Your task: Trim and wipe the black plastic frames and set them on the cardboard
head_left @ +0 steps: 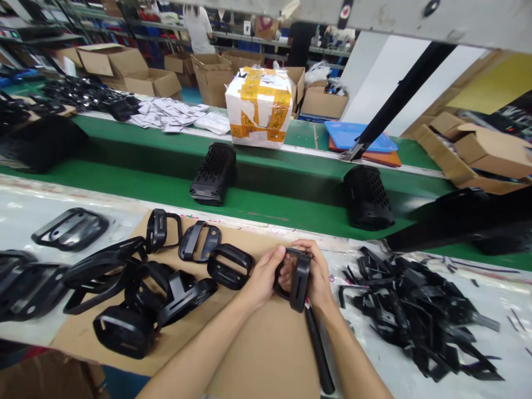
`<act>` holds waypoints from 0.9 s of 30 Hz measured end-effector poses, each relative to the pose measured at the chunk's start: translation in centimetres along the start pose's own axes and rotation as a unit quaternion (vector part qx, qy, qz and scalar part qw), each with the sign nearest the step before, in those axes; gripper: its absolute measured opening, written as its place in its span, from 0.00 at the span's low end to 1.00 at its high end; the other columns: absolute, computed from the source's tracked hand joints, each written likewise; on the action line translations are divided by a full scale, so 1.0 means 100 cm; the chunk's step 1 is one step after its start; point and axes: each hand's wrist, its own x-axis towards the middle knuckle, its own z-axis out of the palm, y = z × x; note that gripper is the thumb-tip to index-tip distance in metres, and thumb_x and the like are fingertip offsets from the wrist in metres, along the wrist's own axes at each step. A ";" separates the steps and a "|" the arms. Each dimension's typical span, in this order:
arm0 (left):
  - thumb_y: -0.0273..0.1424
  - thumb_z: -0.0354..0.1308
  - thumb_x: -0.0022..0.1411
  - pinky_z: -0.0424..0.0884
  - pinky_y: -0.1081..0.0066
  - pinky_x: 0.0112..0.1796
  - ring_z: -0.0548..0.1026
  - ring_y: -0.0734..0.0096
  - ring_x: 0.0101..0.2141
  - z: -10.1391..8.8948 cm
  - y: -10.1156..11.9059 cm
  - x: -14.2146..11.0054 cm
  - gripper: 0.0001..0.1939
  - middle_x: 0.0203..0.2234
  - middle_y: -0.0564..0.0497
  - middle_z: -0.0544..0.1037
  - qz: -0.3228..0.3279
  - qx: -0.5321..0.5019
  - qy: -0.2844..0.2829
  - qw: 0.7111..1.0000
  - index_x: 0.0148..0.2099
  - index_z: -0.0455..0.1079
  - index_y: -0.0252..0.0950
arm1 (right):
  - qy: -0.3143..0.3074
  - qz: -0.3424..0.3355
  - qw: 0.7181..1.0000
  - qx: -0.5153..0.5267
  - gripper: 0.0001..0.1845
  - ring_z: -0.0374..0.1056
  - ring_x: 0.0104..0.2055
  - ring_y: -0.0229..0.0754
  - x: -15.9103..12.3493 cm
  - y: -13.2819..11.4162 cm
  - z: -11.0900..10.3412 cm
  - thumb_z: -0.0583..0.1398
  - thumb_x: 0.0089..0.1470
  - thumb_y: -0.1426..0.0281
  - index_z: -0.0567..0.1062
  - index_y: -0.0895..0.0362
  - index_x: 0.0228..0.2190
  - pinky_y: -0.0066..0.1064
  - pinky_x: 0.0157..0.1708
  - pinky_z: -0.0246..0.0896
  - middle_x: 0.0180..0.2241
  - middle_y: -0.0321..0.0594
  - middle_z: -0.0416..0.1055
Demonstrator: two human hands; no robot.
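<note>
Between my two hands, above the brown cardboard sheet (pixel 257 354), is a black plastic frame (pixel 300 282) with an oval opening. My left hand (pixel 262 274) grips its left side, thumb near the top edge. On the other side my right hand (pixel 318 271) has its fingers wrapped round the frame. A tool with a long black handle (pixel 318 349) lies below my right hand; its far end is hidden. Several similar black frames (pixel 230 266) lie to the left of my left hand, some piled on each other.
A heap of black plastic pieces (pixel 411 310) lies on the right of the table. Behind the table, a green conveyor belt (pixel 270 205) carries black perforated housings (pixel 214 173). A taped white box (pixel 260 108) and a blue tray (pixel 359 137) stand beyond. A black post (pixel 403 100) slants at the right.
</note>
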 end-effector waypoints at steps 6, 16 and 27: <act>0.61 0.61 0.63 0.62 0.75 0.25 0.64 0.75 0.23 -0.003 -0.008 -0.001 0.30 0.23 0.57 0.67 0.059 0.111 0.054 0.991 0.34 0.68 0.36 | 0.027 -0.034 0.999 0.001 0.12 0.76 0.43 0.50 0.002 0.001 -0.001 0.57 0.66 0.62 0.77 0.51 0.44 0.39 0.44 0.68 0.40 0.40 0.79; 0.62 0.66 0.56 0.63 0.74 0.25 0.65 0.75 0.23 -0.001 -0.008 -0.002 0.32 0.22 0.58 0.68 0.034 0.056 0.080 0.995 0.34 0.69 0.36 | 0.037 -0.040 0.998 -0.011 0.11 0.76 0.40 0.50 -0.001 0.001 0.005 0.57 0.67 0.62 0.77 0.51 0.43 0.39 0.42 0.69 0.38 0.40 0.79; 0.56 0.72 0.55 0.59 0.78 0.20 0.61 0.81 0.19 0.004 0.000 -0.004 0.29 0.20 0.61 0.64 0.004 0.014 0.020 1.000 0.34 0.65 0.36 | 0.038 -0.001 0.998 0.053 0.21 0.74 0.33 0.50 -0.003 0.007 0.001 0.55 0.68 0.50 0.78 0.51 0.42 0.39 0.35 0.69 0.34 0.40 0.77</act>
